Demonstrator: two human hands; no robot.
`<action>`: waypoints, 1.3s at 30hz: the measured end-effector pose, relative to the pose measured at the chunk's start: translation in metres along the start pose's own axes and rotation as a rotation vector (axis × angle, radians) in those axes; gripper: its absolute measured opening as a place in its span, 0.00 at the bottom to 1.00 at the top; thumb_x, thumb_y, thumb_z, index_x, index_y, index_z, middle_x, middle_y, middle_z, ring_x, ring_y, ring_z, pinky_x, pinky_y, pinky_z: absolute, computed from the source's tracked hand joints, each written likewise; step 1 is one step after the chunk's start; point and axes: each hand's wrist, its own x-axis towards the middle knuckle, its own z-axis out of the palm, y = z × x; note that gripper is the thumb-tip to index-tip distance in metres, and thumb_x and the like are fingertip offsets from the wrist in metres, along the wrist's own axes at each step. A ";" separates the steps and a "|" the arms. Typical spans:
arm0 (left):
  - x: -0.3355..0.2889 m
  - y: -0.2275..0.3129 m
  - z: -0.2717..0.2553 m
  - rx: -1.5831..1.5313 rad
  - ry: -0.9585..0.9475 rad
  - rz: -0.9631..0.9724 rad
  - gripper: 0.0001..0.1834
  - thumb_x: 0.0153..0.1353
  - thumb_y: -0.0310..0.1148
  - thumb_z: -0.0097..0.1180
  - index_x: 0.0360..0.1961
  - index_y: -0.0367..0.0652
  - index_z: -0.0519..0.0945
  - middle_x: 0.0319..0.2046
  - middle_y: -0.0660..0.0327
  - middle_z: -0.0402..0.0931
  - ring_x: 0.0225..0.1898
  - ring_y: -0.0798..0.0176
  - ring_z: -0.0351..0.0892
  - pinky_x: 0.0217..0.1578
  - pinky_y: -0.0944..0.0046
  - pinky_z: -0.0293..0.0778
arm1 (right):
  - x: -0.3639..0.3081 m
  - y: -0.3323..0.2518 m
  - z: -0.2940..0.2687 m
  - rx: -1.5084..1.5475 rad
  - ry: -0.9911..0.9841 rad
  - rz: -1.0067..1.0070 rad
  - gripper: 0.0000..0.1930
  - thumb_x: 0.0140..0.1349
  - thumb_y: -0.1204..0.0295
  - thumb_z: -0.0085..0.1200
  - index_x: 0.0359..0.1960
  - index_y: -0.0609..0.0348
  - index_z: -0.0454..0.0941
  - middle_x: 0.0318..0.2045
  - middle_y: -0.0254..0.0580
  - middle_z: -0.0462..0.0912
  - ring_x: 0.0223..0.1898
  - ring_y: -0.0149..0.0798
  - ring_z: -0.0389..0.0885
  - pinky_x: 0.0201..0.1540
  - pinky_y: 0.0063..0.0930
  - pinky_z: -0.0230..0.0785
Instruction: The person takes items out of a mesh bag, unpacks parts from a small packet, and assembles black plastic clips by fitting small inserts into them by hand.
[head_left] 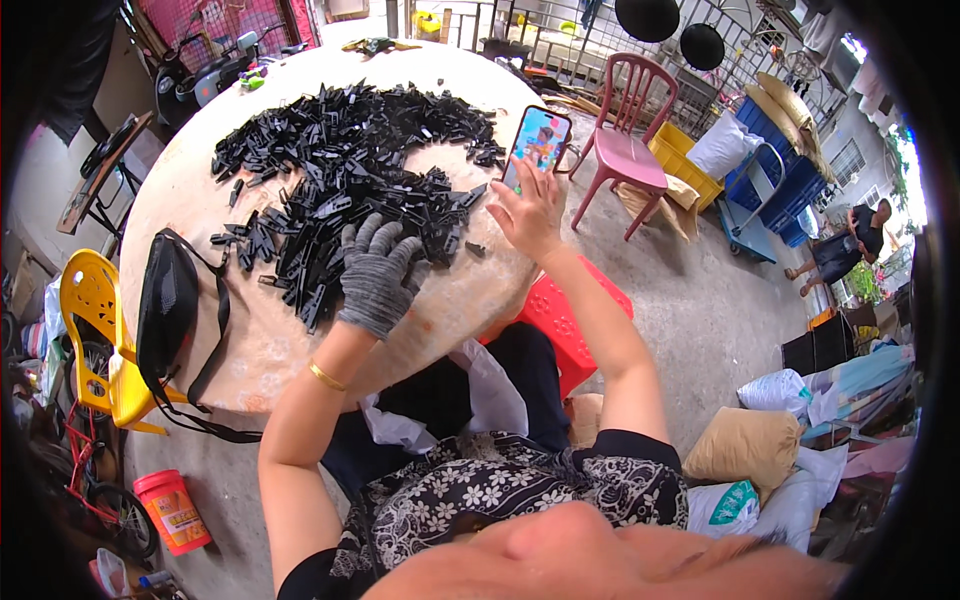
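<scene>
A large heap of small black plastic pieces that look like clips point(345, 150) spreads over the round, pale-covered table point(450, 320). My left hand point(378, 275), in a grey knitted glove, lies on the near edge of this heap with its fingers stretched out. At the table's right edge a smartphone point(541, 135) shows a colourful lit screen. My bare right hand point(535, 210) reaches up to it, fingers apart and fingertips over the lower screen. What supports the phone cannot be made out.
A black bag with a strap point(168, 300) lies at the table's left edge, beside a yellow chair point(95, 330). Close by my right arm is a red stool point(570, 320). A pink chair point(630, 140), crates point(685, 165) and a trolley point(748, 235) stand right; a person point(855, 240) is farther off.
</scene>
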 end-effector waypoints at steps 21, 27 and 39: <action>0.005 0.009 0.004 -0.021 -0.012 0.064 0.14 0.45 0.36 0.62 0.36 0.50 0.78 0.45 0.58 0.72 0.55 0.47 0.64 0.58 0.42 0.53 | -0.032 0.003 -0.005 0.064 0.123 0.255 0.15 0.46 0.65 0.58 0.38 0.53 0.80 0.57 0.47 0.65 0.60 0.48 0.59 0.59 0.41 0.52; 0.005 0.005 0.005 0.004 0.000 0.067 0.13 0.48 0.38 0.60 0.37 0.50 0.79 0.45 0.58 0.72 0.55 0.47 0.64 0.58 0.42 0.53 | -0.035 0.006 0.005 0.142 0.140 0.252 0.14 0.46 0.67 0.58 0.37 0.56 0.80 0.56 0.50 0.65 0.60 0.52 0.59 0.60 0.43 0.53; 0.006 -0.004 0.006 0.003 0.035 0.035 0.12 0.48 0.37 0.60 0.36 0.48 0.79 0.45 0.58 0.73 0.55 0.48 0.65 0.58 0.44 0.54 | -0.035 -0.005 -0.008 0.182 0.188 0.257 0.13 0.47 0.71 0.57 0.37 0.57 0.78 0.54 0.52 0.67 0.57 0.53 0.63 0.58 0.42 0.57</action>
